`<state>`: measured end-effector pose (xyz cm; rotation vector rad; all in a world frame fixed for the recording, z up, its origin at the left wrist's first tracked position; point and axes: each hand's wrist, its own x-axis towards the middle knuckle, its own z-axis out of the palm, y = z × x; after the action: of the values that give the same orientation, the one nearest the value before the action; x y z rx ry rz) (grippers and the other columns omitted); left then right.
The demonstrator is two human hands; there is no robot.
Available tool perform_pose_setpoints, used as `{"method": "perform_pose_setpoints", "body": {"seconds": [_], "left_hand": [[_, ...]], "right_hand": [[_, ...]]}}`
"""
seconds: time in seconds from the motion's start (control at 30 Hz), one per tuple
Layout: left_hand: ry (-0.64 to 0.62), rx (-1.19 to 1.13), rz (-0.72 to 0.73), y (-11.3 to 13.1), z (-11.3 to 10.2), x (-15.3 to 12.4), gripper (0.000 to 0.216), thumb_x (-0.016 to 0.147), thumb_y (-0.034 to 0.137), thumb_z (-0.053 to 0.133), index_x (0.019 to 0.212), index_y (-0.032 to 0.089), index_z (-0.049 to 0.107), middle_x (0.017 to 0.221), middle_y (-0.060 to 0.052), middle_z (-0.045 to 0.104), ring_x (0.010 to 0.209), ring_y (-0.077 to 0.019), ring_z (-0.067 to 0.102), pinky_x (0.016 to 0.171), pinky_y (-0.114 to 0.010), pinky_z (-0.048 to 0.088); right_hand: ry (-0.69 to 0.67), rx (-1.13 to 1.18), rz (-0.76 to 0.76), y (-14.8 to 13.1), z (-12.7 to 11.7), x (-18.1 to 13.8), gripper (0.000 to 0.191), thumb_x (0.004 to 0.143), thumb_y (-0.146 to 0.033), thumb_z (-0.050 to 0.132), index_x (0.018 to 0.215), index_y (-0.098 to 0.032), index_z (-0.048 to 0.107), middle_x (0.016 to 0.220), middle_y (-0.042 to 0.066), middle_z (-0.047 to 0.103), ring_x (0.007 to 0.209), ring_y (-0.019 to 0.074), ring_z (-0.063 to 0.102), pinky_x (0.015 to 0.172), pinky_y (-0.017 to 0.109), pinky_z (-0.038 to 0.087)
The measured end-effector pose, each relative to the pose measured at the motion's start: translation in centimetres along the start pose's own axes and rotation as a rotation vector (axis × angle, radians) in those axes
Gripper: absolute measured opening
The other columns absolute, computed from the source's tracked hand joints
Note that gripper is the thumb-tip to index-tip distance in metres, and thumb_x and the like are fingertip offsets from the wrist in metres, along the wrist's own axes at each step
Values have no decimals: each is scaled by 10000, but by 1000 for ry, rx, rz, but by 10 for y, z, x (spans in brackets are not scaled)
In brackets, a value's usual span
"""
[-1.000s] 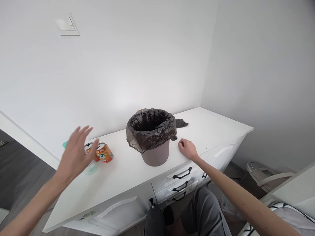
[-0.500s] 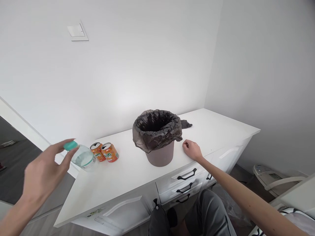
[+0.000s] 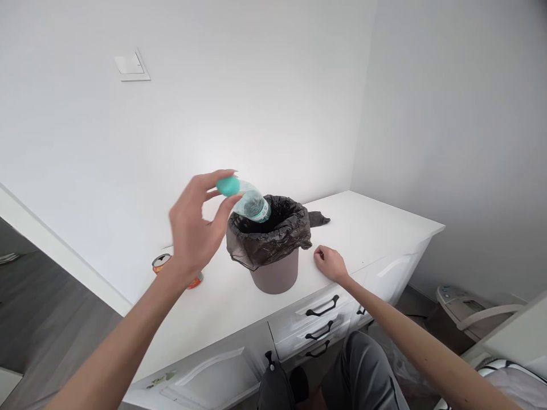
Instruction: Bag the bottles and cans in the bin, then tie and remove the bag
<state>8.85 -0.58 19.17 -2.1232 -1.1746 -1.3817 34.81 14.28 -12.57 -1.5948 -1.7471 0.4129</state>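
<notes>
Clear plastic bottle (image 3: 253, 205), teal cap (image 3: 228, 185), tilted, pinched by left hand (image 3: 192, 228)

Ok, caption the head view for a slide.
Left hand holds a teal-capped bottle over a bag-lined bin; right hand rests on the counter.

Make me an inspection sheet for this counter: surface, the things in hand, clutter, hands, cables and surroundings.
Surface: white counter with drawers below.
Job's things: bottle with a teal cap, tilted in the air over the rim of the bin, which has a dark liner.
Clutter: two orange cans left of the bin, partly hidden by the forearm.
Hands: left hand pinches the bottle at its cap; right hand rests on the counter beside the bin, loosely curled, empty.
Cables: nothing seen.
Surroundings: wall switch; appliance on the floor at right.
</notes>
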Motion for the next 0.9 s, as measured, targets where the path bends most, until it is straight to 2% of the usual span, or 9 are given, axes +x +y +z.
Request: {"method": "perform_pose_setpoints", "body": {"seconds": [0.1,0.27,0.43,0.53,0.6,0.67,0.73,0.8,0.9], "left_hand": [[-54,-112,-28,-13,35,8,287,1012,441,558,1234,265,603,1232,-16,709,1167,-199,679,1024,-413,607],[-310,-308,-181,-28,69,8,283,960,410,622,1194,254,651,1258,-25,724,1171,-217,697,1036,-388,591],[-603,-406,-248,-29,76,7,288,922,416,671,1182,295,680,1290,0,729,1158,-203,710,1082,-351,543],[-763,-338,-180,-24,72,10,335,966,495,588,1218,303,700,1283,2,738,1146,-214,707,1059,-353,538],[-826,-233,-107,-20,70,10,404,1013,526,484,1270,296,694,1263,-6,748,1077,-222,718,1031,-373,535],[-844,-155,-48,-18,69,8,454,1044,528,408,1321,285,673,1270,-14,746,1016,-224,722,1014,-385,526],[-816,-138,-7,-20,69,5,477,1062,521,363,1364,282,644,1335,-19,717,1086,-231,705,1049,-385,500],[-743,-133,8,-25,68,1,475,1074,509,340,1403,296,608,1414,-9,670,1227,-231,653,1105,-376,465],[-559,-88,-16,-41,60,-7,466,1093,474,291,1444,310,550,1483,2,613,1356,-208,568,1165,-369,421]], "right_hand": [[17,-1,11,2,2,2,152,889,-179,492,785,-226,592,787,3,686,712,157,570,641,262,313],[12,4,23,1,2,4,152,885,-164,498,778,-221,590,797,-3,691,715,150,566,644,261,318],[1,3,27,-6,-4,3,156,882,-154,491,774,-221,581,801,1,688,712,149,553,643,264,318],[3,3,23,-10,-7,1,160,884,-153,484,767,-221,569,809,1,690,717,151,548,646,264,320],[3,-1,30,-11,-8,1,159,883,-152,486,767,-221,571,810,3,690,723,153,547,646,265,319],[4,-4,37,-12,-8,1,159,882,-150,489,768,-221,575,811,4,690,728,155,548,647,267,318],[3,-4,35,-12,-8,1,159,882,-149,488,770,-220,576,816,5,693,731,155,549,647,268,318],[5,0,30,-12,-8,0,159,882,-150,486,769,-219,573,819,6,694,728,154,549,644,269,317],[5,7,29,-11,-7,0,155,879,-150,488,766,-219,568,814,6,692,727,154,554,644,270,316]]}}
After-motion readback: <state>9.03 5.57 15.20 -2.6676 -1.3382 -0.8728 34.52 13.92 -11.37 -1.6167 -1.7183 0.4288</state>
